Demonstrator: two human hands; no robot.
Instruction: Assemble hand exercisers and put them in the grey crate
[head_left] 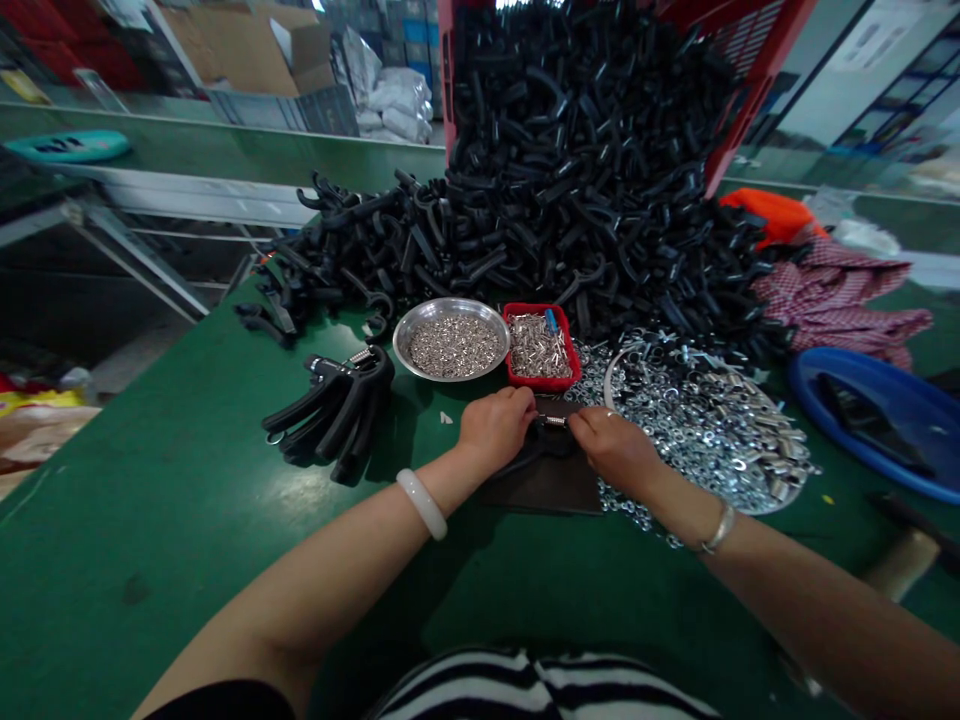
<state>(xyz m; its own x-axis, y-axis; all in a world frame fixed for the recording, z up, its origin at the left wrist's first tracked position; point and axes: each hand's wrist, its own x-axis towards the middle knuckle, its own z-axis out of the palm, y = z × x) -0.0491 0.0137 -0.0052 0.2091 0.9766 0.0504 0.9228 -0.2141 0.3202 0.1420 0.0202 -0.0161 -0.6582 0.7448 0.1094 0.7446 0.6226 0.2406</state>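
Over a dark flat plate (559, 488) my left hand (498, 428) and my right hand (613, 450) are close together with their fingers closed. Between them shows a small metal spring (553, 421) on a black curved part (541, 448). My left fingers pinch at the spring's left end, my right fingers at its right end; the exact grip is hidden. Above my hands sit a red tray (541, 382) of metal pins and a steel bowl (452, 378) of small metal pieces. Assembled black handles with springs (341, 405) lie in a bundle to the left.
A huge heap of black plastic parts (570, 180) spills from a red crate (448, 90). Metal rings and sleeves (705, 430) are heaped at the right. Beyond them are a blue basin (806, 385), a checked cloth (832, 290) and a hammer (904, 562).
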